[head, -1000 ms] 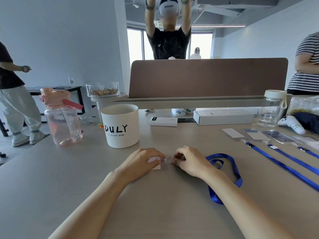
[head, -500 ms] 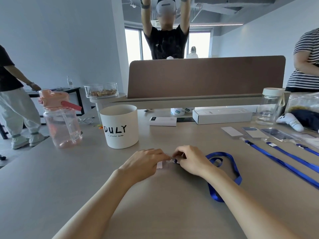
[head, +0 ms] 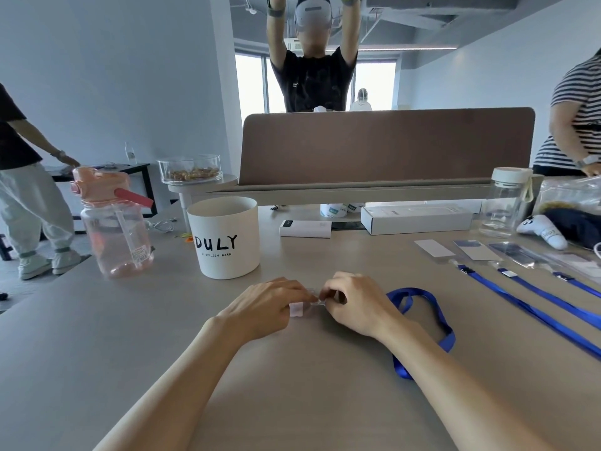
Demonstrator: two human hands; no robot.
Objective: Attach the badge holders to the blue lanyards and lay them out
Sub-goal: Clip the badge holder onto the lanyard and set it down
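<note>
My left hand (head: 260, 309) pinches a clear badge holder (head: 297, 310) with a pale card in it, flat on the table in front of me. My right hand (head: 356, 304) pinches the metal clip of a blue lanyard (head: 435, 317) right against the holder's edge. The clip itself is mostly hidden by my fingers. The lanyard's loop lies on the table to the right of my right wrist. At the right, three blue lanyards (head: 533, 307) lie stretched out side by side, each joined to a badge holder (head: 434, 248) at its far end.
A white "DULY" cup (head: 227, 237) stands just behind my hands, with a pink water bottle (head: 113, 222) to its left. A brown divider (head: 387, 148), white boxes (head: 416, 219) and a clear jar (head: 504, 203) line the back. People stand beyond the table.
My hands have drawn a little closer together over the holder and clip. The camera has tilted slightly; the lanyard loop lies as before.
</note>
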